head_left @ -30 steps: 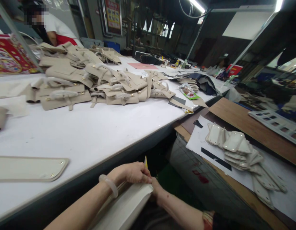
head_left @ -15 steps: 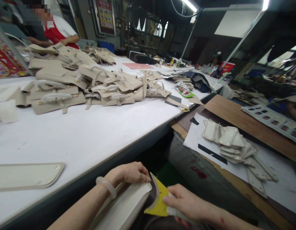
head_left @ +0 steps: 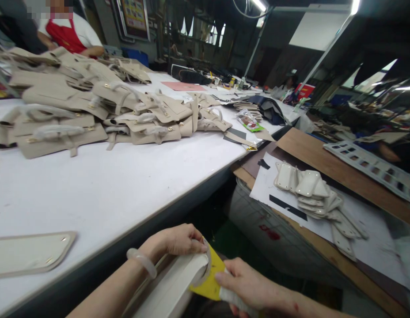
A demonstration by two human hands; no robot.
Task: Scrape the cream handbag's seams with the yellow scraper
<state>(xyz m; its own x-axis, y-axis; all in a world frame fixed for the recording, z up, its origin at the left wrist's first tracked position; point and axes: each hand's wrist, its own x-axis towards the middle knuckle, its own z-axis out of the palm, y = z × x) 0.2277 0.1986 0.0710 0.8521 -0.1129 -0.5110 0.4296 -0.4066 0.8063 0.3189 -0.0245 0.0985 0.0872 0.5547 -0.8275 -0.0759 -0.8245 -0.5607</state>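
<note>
The left hand [head_left: 173, 240] gripped the upper end of a cream leather panel [head_left: 172, 287] held below the table edge. The right hand [head_left: 254, 289] clasped a yellow scraper [head_left: 210, 278], its blade touching the panel's rounded end. A flat cream base piece [head_left: 29, 254] lay on the white table [head_left: 102, 185]. Farther off lay a heap of beige bag parts [head_left: 102, 110]; to the right, stacked cream pieces [head_left: 311, 190] rested on a side bench.
</note>
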